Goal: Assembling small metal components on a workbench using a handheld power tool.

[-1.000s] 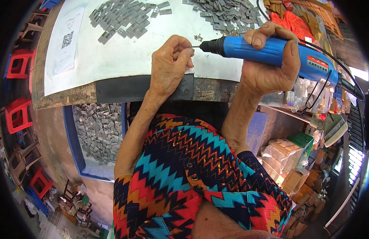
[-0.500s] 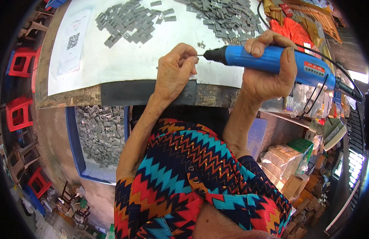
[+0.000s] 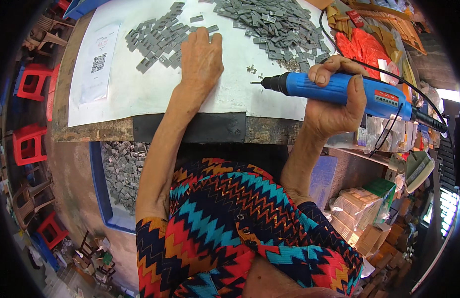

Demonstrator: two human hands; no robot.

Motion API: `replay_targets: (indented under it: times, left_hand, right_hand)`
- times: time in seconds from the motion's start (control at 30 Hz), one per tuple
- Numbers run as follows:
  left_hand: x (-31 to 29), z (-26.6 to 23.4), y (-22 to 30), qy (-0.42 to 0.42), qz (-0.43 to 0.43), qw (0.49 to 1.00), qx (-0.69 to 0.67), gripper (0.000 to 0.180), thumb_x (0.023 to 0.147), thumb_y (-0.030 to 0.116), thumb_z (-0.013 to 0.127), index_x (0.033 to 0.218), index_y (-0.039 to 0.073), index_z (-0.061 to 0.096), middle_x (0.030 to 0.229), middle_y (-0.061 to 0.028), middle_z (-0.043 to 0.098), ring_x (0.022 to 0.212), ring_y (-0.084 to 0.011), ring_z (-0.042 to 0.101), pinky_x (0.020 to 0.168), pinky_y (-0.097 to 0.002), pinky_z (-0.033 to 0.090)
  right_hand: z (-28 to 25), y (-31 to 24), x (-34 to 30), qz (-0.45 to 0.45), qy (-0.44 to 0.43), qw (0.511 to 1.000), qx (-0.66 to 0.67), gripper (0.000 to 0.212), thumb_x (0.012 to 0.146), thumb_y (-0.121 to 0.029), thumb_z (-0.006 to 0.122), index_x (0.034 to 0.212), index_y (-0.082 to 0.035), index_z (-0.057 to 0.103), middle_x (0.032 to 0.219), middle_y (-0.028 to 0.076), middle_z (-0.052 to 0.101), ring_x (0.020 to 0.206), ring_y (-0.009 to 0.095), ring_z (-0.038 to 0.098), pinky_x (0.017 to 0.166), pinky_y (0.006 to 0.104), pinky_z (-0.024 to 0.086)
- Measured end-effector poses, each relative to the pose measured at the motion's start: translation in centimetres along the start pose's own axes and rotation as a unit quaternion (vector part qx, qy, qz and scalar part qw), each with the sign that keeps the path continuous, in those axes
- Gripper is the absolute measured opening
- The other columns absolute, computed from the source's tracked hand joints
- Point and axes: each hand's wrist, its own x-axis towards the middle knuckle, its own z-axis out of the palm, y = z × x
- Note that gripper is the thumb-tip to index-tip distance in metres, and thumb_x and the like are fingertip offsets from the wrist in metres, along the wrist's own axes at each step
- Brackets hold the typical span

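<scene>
My right hand (image 3: pixel 337 99) is wrapped round a blue electric screwdriver (image 3: pixel 324 89) with a black nose. Its thin bit points left, just above the white sheet (image 3: pixel 235 97), and touches no part. Bent over the right edge of a spread of flat grey rectangular pieces (image 3: pixel 153 44) is my left hand (image 3: pixel 202 59). Its fingers are curled downward and their tips are hidden, so what they may hold does not show. A larger heap of similar grey pieces (image 3: pixel 272 30) lies farther right. Tiny metal bits, apparently screws (image 3: pixel 289 64), lie at its near edge, with a few more (image 3: pixel 251 69) closer to the bit.
A printed paper slip (image 3: pixel 98 64) lies at the table's left. Below the table edge, a blue-rimmed bin (image 3: pixel 98 184) holds many grey pieces. The screwdriver's black cord (image 3: pixel 414 79) loops at right near a red plastic bag (image 3: pixel 361 44). Red stools (image 3: pixel 30 144) stand at far left.
My left hand has moved from the screwdriver's tip, up and left to the edge of the grey pieces. The screwdriver stays in my right hand, its bit now free of the left fingers.
</scene>
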Motion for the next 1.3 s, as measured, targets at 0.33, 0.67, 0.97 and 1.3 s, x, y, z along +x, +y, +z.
replay_targets:
  times: [0.33, 0.67, 0.97, 1.3]
  left_hand:
    - [-0.5, 1.0, 0.3, -0.058, -0.001, 0.997, 0.049, 0.029, 0.076, 0.012, 0.063, 0.103, 0.005, 0.058, 0.092, -0.0101, 0.047, 0.088, -0.0258, 0.045, 0.073, -0.0389, 0.035]
    - [-3.4, -1.1, 2.8, -0.097, -0.007, 0.995, 0.016, 0.031, 0.073, 0.006, 0.065, 0.102, 0.003, 0.058, 0.094, -0.0085, 0.049, 0.089, -0.0245, 0.046, 0.075, -0.0377, 0.035]
    - [-3.4, -0.1, 1.8, -0.026, -0.017, 0.997, -0.076, 0.021, 0.071, 0.005, 0.065, 0.091, 0.003, 0.060, 0.090, -0.0090, 0.053, 0.087, -0.0254, 0.050, 0.074, -0.0377, 0.037]
    - [-4.7, -1.3, 2.1, -0.015, -0.061, 0.976, -0.208, 0.012, 0.070, 0.002, 0.063, 0.079, -0.001, 0.058, 0.076, -0.0137, 0.055, 0.075, -0.0282, 0.053, 0.068, -0.0371, 0.041]
  right_hand:
    - [-0.6, -0.1, -0.2, -0.002, 0.014, 1.000, -0.005, 0.030, 0.083, -0.022, 0.050, 0.099, 0.002, 0.057, 0.085, 0.020, 0.056, 0.064, 0.022, 0.052, 0.062, 0.0368, 0.040]
    - [-0.7, 0.0, -0.3, 0.010, 0.025, 1.000, 0.004, 0.030, 0.082, -0.022, 0.051, 0.098, 0.003, 0.057, 0.084, 0.020, 0.056, 0.063, 0.023, 0.052, 0.062, 0.0370, 0.040]
    - [0.4, 0.6, 0.0, 0.023, 0.002, 1.000, 0.014, 0.028, 0.083, -0.019, 0.050, 0.098, 0.003, 0.056, 0.083, 0.021, 0.057, 0.064, 0.023, 0.053, 0.063, 0.0385, 0.042]
    - [2.0, 2.8, 1.3, 0.045, -0.035, 0.997, -0.043, 0.023, 0.082, -0.012, 0.048, 0.095, 0.005, 0.054, 0.080, 0.021, 0.058, 0.061, 0.022, 0.054, 0.062, 0.0390, 0.043]
